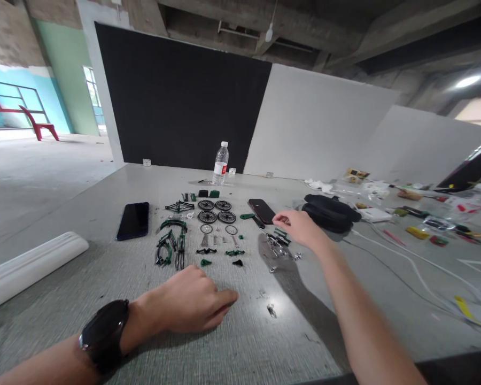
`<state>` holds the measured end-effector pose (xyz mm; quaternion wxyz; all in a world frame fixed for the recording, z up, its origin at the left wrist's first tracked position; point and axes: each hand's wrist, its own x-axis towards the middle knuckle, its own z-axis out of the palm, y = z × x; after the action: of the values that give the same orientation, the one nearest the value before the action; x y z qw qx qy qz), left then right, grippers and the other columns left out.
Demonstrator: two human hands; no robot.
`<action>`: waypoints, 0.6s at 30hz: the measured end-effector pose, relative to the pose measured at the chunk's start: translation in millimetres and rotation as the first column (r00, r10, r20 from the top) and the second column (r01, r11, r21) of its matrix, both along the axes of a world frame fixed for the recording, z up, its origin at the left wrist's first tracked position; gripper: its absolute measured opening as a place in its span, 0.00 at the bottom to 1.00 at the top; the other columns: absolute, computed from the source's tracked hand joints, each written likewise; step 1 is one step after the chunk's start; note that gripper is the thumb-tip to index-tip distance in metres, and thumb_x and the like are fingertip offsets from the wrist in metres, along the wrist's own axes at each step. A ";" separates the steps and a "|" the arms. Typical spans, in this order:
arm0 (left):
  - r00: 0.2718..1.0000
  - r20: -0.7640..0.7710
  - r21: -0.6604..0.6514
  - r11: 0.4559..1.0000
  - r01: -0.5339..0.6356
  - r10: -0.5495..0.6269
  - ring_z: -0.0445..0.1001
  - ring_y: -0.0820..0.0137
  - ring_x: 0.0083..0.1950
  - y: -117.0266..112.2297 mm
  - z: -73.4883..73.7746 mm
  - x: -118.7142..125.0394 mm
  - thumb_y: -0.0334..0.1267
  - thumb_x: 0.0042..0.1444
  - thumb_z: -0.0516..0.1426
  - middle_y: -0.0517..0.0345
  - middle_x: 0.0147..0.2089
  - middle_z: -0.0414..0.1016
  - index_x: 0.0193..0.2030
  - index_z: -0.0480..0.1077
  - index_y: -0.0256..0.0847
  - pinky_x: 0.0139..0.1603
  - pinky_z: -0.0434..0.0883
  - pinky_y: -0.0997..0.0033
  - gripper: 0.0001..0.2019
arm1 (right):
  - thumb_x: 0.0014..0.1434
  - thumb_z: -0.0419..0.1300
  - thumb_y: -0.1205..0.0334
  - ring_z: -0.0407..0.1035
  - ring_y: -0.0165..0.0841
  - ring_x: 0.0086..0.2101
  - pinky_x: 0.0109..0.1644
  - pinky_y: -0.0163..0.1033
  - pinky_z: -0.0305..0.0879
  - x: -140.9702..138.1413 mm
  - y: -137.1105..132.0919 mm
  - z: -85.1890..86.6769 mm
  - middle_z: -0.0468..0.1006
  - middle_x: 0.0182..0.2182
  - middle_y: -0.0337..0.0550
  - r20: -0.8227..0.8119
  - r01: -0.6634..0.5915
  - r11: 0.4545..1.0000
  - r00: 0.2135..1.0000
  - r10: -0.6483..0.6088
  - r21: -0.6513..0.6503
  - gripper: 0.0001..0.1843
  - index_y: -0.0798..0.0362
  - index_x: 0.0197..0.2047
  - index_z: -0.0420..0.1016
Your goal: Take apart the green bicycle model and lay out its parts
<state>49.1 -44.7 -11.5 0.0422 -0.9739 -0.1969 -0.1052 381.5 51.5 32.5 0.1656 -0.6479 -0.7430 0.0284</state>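
My left hand (194, 299), with a black watch (105, 326) on the wrist, rests on the table in a loose fist, nothing visible in it. My right hand (299, 225) is raised over the right side, fingertips pinched beside a dark phone (261, 210); whatever they hold is hidden. Below it lies a group of small silver metal parts (278, 245). Left of that are sorted miniature bicycle parts: several black spoked wheels (207, 216), a green frame (179, 206), curved green mudguards (172, 225), thin rings (231, 230), green handlebar-like pieces (235, 253) and a small black saddle (238, 263).
Behind the parts stands a water bottle (220, 164). Another phone (132, 220) lies at left, near a long white object (34, 264). A black pouch (331, 213), white cables (409, 259) and clutter occupy the right side. A black panel (184, 101) backs the table.
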 end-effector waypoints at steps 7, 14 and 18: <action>1.000 -0.006 0.007 1.000 0.003 -0.003 0.66 0.70 0.19 -0.8 -2.2 0.8 0.37 0.65 0.51 0.62 0.23 0.73 0.49 0.71 0.45 0.23 0.52 0.66 0.10 | 0.51 0.66 0.62 0.76 0.39 0.34 0.41 0.40 0.68 26.6 7.3 -16.2 0.83 0.32 0.46 -0.043 -0.004 0.964 0.999 -0.008 -0.267 0.05 0.51 0.34 0.79; 0.999 0.029 -0.001 1.000 0.020 -0.020 0.68 0.70 0.20 -1.8 -2.2 1.2 0.36 0.65 0.51 0.63 0.22 0.73 0.47 0.71 0.44 0.22 0.53 0.65 0.09 | 0.50 0.65 0.60 0.74 0.38 0.33 0.39 0.40 0.66 22.3 0.5 -8.6 0.82 0.32 0.46 -0.057 -0.005 0.974 0.998 -0.008 -0.225 0.06 0.51 0.33 0.79; 0.999 0.029 -0.009 1.000 0.024 -0.024 0.67 0.70 0.19 -1.7 -1.5 1.0 0.36 0.65 0.51 0.63 0.21 0.72 0.48 0.71 0.44 0.22 0.52 0.65 0.10 | 0.47 0.67 0.58 0.72 0.37 0.33 0.38 0.40 0.65 13.3 -1.0 -5.5 0.81 0.32 0.43 -0.123 -0.186 0.942 0.980 0.157 -0.279 0.08 0.49 0.32 0.80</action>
<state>50.1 -46.4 -13.0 0.0334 -0.9747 -0.1864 -0.1189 394.8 50.6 27.0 0.1029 -0.5958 -0.7752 0.1831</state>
